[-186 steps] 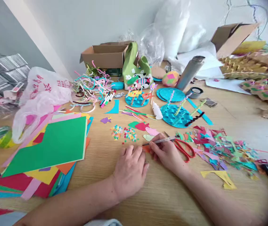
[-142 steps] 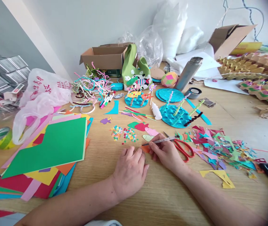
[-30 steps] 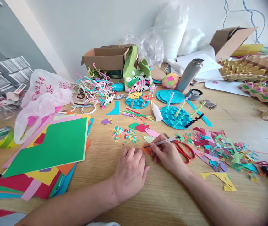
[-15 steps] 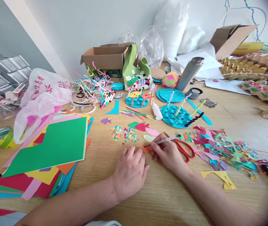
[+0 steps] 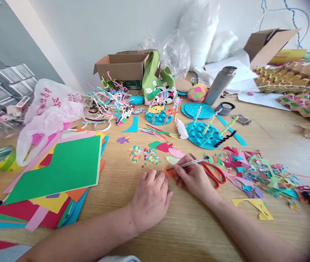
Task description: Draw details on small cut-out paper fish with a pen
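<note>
"What's underway on the worktop (image 5: 113, 187)?"
"Drawing, I'd judge. The left hand (image 5: 152, 200) lies palm-down, fingers bent; what they press, I can't tell. The right hand (image 5: 194, 178) pinches a pen (image 5: 189, 163), tip at the orange paper (image 5: 168, 172) between them."
"Next?"
"Likely calls for steady paper. Room opens leftward to the coloured sheets (image 5: 73, 163); scissors (image 5: 212, 175) crowd the right."

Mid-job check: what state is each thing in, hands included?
Left hand: resting palm down
Right hand: gripping the pen
Pen: tip at the orange paper
Orange paper: flat, partly covered
Scissors: lying down, blades mostly hidden
Fish cutouts: lying flat
Paper scraps: loosely heaped
Left cardboard box: open
Flask: standing
</note>
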{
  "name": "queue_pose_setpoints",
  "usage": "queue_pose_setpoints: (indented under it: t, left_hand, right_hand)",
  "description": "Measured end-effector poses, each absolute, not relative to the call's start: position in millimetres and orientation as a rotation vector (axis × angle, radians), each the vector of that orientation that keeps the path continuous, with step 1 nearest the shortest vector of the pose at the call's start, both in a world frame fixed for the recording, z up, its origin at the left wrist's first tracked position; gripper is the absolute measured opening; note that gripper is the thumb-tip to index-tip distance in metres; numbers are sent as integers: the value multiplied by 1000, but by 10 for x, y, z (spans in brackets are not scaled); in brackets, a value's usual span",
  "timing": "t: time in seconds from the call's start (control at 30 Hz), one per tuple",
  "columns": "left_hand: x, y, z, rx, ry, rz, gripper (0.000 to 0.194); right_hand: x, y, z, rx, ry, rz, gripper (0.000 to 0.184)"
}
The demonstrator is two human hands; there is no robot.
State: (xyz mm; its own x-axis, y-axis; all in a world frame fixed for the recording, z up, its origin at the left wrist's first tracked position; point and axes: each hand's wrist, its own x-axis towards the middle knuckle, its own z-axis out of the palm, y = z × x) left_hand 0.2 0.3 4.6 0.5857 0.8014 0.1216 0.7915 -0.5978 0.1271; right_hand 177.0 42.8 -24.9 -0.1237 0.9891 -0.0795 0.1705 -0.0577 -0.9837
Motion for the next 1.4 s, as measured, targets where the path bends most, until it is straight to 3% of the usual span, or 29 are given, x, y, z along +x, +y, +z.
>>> queue_pose_setpoints:
  t: [0.9,1.4]
  left_hand:
    - [-1,6,43,2725,1379,226,27]
    - [2,4,49,2726,1382,225,27]
  right_hand:
    - [1769,423,-226,-1342,-1385,1269,43]
    - [1768,414,-215,-1348,-1401,1252,32]
